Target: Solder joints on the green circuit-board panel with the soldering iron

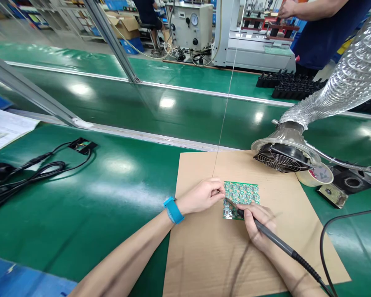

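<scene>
A green panel of small circuit boards (pixel 241 190) lies flat on a sheet of brown cardboard (pixel 204 255). My right hand (pixel 258 222) is closed around a soldering iron (pixel 275 238), its tip down at the left part of the panel. Pinched in my left hand (pixel 205 194) is a thin solder wire (pixel 223 111), which runs up out of view. The wire's end and the iron's tip are close together over the board; whether they touch is too small to tell. A blue band sits on my left wrist.
A fume extractor hood (pixel 281 152) on a foil duct (pixel 336 78) hangs at the right. Beside it are a tape roll (pixel 317 175) and a soldering iron stand (pixel 343 185). Black cables (pixel 46 173) and papers (pixel 6 130) lie left. A co-worker (pixel 321 33) stands across the bench.
</scene>
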The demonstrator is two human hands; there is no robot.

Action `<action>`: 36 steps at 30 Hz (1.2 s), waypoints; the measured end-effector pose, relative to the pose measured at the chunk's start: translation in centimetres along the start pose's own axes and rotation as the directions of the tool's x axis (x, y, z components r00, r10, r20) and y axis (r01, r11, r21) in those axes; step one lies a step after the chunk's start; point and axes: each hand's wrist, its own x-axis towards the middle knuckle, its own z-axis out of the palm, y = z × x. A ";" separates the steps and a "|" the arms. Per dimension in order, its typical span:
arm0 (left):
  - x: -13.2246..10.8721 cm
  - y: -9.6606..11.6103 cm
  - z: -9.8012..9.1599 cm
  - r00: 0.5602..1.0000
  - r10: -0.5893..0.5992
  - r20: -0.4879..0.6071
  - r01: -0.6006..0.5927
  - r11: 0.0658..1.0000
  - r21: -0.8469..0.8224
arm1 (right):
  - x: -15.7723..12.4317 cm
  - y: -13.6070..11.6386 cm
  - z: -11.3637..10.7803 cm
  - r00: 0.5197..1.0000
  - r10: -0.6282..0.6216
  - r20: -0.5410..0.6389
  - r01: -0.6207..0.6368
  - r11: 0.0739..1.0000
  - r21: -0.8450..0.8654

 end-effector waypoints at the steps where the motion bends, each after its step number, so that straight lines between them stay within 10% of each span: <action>1: 0.0 0.0 0.0 1.000 0.002 -0.005 -0.002 1.000 0.006 | 0.0 0.0 0.0 1.000 -0.001 0.000 0.001 1.000 -0.002; 11: 0.1 0.1 0.1 1.000 0.007 -0.029 -0.006 0.999 0.038 | 0.2 0.0 0.2 1.000 0.011 0.005 -0.012 0.999 0.034; 15: 0.2 0.5 -0.1 0.971 -0.020 -0.240 0.021 1.000 0.002 | 0.1 -0.2 -0.1 1.000 -0.004 -0.031 0.004 1.000 0.025; 19: -0.5 0.6 -0.5 0.858 0.164 -0.486 -0.026 0.960 0.279 | -0.1 -0.3 -0.3 0.995 -0.004 -0.104 0.006 1.000 0.016; 24: -1.8 0.8 -1.0 0.889 0.215 -0.404 0.071 0.807 0.586 | -0.2 -0.1 -0.5 0.990 -0.024 -0.137 0.026 1.000 0.016; 28: -1.5 1.7 -0.7 0.903 -0.037 -0.427 0.177 0.940 0.293 | 0.4 -0.6 -0.9 0.986 0.026 -0.167 -0.026 1.000 0.003; 31: -0.9 1.8 0.3 0.937 -0.253 -0.243 0.232 0.966 -0.111 | 0.8 -1.5 -1.4 0.974 0.107 -0.197 -0.105 0.994 0.024; 36: -0.5 1.2 1.7 0.953 -0.280 -0.119 0.241 0.933 -0.266 | -0.3 -2.3 -1.6 0.974 0.149 -0.169 -0.144 0.989 0.044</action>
